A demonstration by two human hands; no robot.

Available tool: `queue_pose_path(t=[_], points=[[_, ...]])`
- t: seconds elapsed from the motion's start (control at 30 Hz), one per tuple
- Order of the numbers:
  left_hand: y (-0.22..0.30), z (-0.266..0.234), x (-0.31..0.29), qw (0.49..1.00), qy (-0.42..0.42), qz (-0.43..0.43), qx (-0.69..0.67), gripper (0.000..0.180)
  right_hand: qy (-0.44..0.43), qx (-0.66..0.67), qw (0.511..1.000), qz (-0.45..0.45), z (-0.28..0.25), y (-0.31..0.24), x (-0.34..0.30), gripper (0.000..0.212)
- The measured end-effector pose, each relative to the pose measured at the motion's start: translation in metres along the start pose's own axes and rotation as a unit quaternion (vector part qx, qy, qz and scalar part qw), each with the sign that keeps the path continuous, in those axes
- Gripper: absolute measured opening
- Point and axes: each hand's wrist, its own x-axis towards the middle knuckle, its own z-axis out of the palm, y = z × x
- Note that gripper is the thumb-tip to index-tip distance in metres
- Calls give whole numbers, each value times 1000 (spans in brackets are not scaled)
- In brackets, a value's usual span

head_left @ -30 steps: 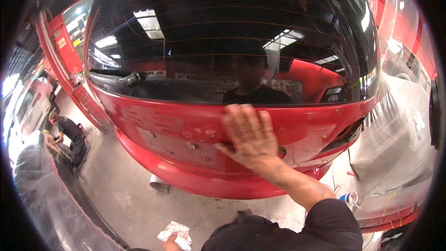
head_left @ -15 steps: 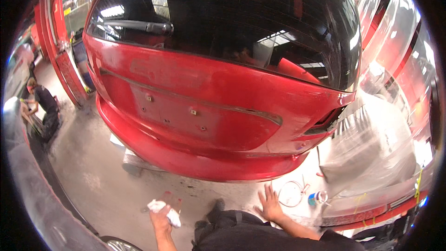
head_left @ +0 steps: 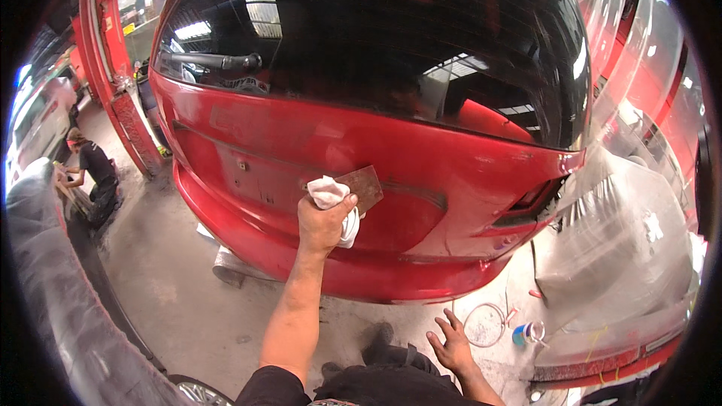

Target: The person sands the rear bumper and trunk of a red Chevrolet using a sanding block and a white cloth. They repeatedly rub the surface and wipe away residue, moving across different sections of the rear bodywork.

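My left hand [head_left: 320,225] is raised in front of the red car's tailgate [head_left: 278,128], its fingers wrapped round a crumpled white cloth [head_left: 328,192]. From the same grip a thin, flat, rectangular brownish plate [head_left: 365,188] sticks out to the right. Whether the plate touches the paint I cannot tell. Low on the right, my right hand [head_left: 454,346] hangs below the bumper [head_left: 361,278], empty, with its fingers apart. Dull, sanded-looking patches and a bare mounting clip show on the tailgate.
A hose loop [head_left: 485,325] and a blue-and-white can [head_left: 528,333] are on the floor at right. Plastic sheeting [head_left: 617,233] covers something beyond. A dark covered panel [head_left: 56,293] edges the left, where another person [head_left: 94,173] crouches near a red post [head_left: 124,120].
My left hand has risen from low over the floor to the tailgate with the cloth, and the plate now shows. My right hand has shifted slightly right and down.
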Motion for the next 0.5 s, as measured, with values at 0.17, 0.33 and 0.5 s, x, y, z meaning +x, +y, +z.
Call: queue_pose_path(t=[0.17, 0.33, 0.5], points=[[-6, 17, 1, 998, 18, 35, 51, 10, -42, 27, 997, -63, 8, 38, 40, 46], [2, 26, -6, 995, 59, 5, 79, 11, -70, 56, 983, -160, -12, 42, 106, 43], [4, 41, -14, 985, 96, -2, 145, 16, -62, 32, 959, -274, -44, 12, 175, 32]])
